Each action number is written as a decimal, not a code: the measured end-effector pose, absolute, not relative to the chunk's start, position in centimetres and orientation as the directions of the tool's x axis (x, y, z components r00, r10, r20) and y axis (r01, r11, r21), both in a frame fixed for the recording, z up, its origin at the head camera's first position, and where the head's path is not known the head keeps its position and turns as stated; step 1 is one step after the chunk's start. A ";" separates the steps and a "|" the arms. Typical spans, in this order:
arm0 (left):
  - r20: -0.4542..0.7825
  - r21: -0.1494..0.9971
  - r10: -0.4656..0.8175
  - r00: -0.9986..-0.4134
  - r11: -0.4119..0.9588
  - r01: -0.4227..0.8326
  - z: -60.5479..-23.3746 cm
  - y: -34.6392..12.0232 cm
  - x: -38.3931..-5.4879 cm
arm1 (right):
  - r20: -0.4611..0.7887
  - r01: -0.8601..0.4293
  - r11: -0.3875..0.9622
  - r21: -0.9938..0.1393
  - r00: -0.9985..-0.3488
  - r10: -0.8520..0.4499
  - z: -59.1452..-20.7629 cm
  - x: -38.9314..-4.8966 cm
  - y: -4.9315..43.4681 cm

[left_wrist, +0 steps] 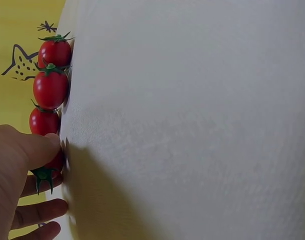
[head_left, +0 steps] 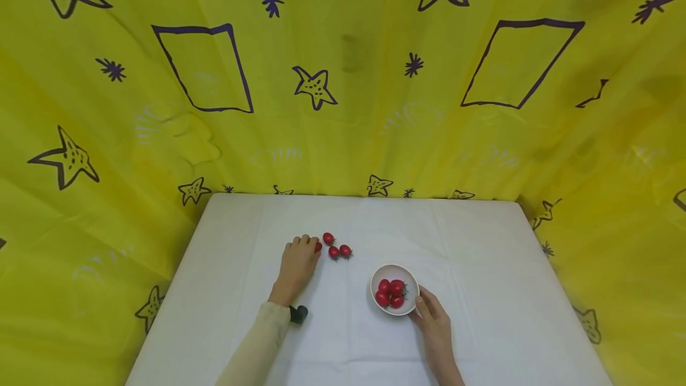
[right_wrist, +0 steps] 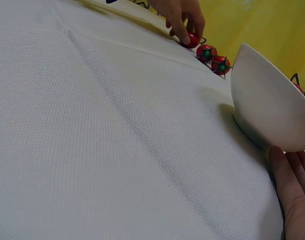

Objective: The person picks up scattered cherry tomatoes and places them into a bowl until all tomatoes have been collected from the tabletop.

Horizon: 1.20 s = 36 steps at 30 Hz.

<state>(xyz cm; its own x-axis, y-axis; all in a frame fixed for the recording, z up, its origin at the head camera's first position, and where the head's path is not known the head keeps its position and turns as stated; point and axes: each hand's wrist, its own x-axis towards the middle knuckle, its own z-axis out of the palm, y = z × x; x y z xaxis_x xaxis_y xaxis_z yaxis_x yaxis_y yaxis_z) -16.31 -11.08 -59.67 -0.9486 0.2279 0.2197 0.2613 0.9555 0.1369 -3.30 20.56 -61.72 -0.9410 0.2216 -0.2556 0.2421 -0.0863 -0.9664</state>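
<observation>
Below the head view's centre, the left hand (head_left: pixel 298 262) pinches a tomato (head_left: pixel 318 246) that hard squeezing could eject; the right hand (head_left: pixel 435 321), gripping one side, could tip the bowl (head_left: pixel 393 271), lower centre.

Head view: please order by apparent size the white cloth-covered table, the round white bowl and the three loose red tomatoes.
White cloth-covered table
Round white bowl
Three loose red tomatoes; they look alike

One tomato (head_left: pixel 318 247) is in the left hand's pinch; three tomatoes (head_left: pixel 334 252) lie just beside that grip; four tomatoes (head_left: pixel 397 288) show inside one bowl (head_left: pixel 395 273), gripped by the right hand (head_left: pixel 433 319). Two hands.
</observation>
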 end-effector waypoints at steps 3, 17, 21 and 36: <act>0.225 0.167 0.222 -0.949 0.950 0.262 -59.8 -11.3 -16.3 | -0.245 0.229 -0.097 -0.969 -0.944 0.220 -61.7 -3.2 20.5; 0.291 0.306 0.236 -0.927 0.895 0.324 -59.1 -10.2 -14.1 | -0.255 0.239 -0.102 -0.966 -0.944 0.207 -61.5 -3.2 20.6; 0.323 0.321 0.254 -0.912 0.877 0.358 -58.5 -9.5 -13.6 | -0.245 0.227 -0.104 -0.968 -0.945 0.216 -61.5 -3.1 20.5; 0.459 0.351 0.339 -0.821 0.780 0.518 -57.2 -7.2 -11.2 | -0.216 0.201 -0.085 -0.976 -0.943 0.252 -61.6 -3.1 20.2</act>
